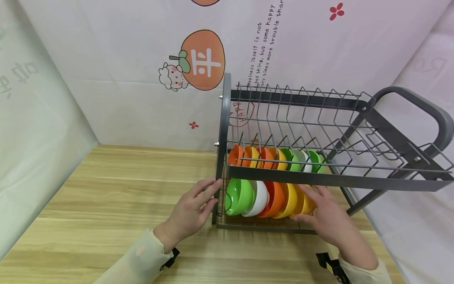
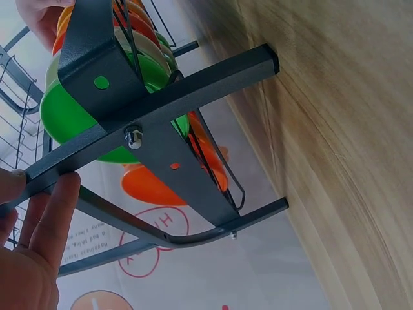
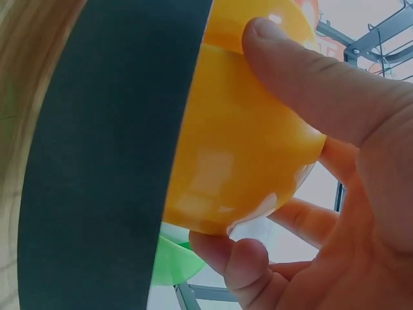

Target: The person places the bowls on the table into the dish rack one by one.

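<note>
A dark grey two-tier dish rack (image 1: 224, 118) stands on the table. On its lower tier a front row of bowls is tilted on edge: a green bowl (image 1: 241, 197), a white bowl (image 1: 260, 199), an orange-red bowl (image 1: 276, 201) and yellow ones. My right hand (image 1: 330, 217) holds the yellow bowl (image 3: 239, 142) at the right end, thumb on one side and fingers on the other. At the rack's left side, my left hand (image 1: 188, 213) pinches the upright (image 2: 161, 103) between thumb and fingers. The upper tier's front bar partly hides the right fingers in the head view.
Behind the front row stands a second row of smaller bowls, such as an orange bowl (image 1: 235, 156) and a green bowl (image 1: 313, 161). The upper wire tier (image 1: 301, 122) overhangs both rows. A printed cloth (image 1: 142, 110) hangs behind the wooden table (image 1: 106, 205).
</note>
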Demonstrator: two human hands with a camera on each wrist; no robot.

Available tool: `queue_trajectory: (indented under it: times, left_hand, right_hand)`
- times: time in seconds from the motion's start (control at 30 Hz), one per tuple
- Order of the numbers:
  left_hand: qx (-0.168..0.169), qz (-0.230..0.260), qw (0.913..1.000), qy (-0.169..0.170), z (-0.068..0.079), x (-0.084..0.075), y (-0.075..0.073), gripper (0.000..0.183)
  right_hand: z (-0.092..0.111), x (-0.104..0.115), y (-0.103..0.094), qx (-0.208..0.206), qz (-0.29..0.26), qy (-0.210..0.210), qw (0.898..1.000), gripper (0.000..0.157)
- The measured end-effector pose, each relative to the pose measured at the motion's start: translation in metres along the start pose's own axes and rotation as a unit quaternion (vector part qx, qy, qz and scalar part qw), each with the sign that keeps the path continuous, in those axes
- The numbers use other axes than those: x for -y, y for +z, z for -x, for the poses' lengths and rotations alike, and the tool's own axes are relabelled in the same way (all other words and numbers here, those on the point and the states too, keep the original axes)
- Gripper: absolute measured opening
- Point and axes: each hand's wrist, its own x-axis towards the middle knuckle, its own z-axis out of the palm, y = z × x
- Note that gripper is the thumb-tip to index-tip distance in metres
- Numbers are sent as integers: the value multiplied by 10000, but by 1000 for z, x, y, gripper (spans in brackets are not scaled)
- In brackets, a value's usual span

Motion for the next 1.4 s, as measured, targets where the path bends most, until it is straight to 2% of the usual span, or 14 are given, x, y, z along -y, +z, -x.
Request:
queue_trajectory:
  times: [0.17, 0.43, 0.83, 1.4]
  left_hand:
    - [-72, -3, 9999, 78, 0, 1, 0, 51]
    - [-127, -78, 9998, 102, 0, 4, 2, 48]
    - [-173, -12, 9997, 141, 2, 8, 7, 47]
    - [-135, -17, 9999, 28, 1, 9, 8, 51]
  right_hand:
    - [-2, -1, 1, 38, 49, -63, 10000, 91]
    - [-8, -1, 2, 184, -266, -44, 9995, 92]
    - [-12, -8, 4, 382, -242, -81, 9989, 91]
    - [-12, -6, 3, 280, -142, -223, 9993, 95]
